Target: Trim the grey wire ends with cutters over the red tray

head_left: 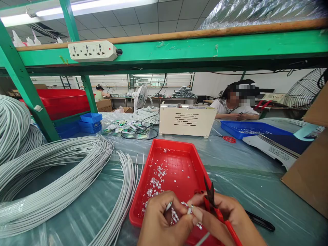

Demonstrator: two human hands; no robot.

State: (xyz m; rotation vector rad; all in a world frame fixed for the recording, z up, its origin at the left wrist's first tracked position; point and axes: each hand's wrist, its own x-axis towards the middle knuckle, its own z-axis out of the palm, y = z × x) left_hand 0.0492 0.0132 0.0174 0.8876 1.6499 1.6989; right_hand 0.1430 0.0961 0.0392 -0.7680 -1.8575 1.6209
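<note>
My left hand (160, 220) is closed in a pinch on the end of a thin white cable (168, 206) over the near end of a red tray (176, 153). My right hand (225, 218) meets it fingertip to fingertip and grips red-handled snips (217, 212), their dark blades pointing up. Small white insulation scraps (156, 181) lie scattered in the tray. The cable runs down out of view between my hands.
Bundles of white cable (51, 171) lie at the left. A beige box (187, 119) stands behind the tray, with red scissors (228, 139) and a blue tray (246, 128) to its right. A person sits across the table. Cardboard (310, 177) leans at right. Black-handled tool (260, 221) lies nearby.
</note>
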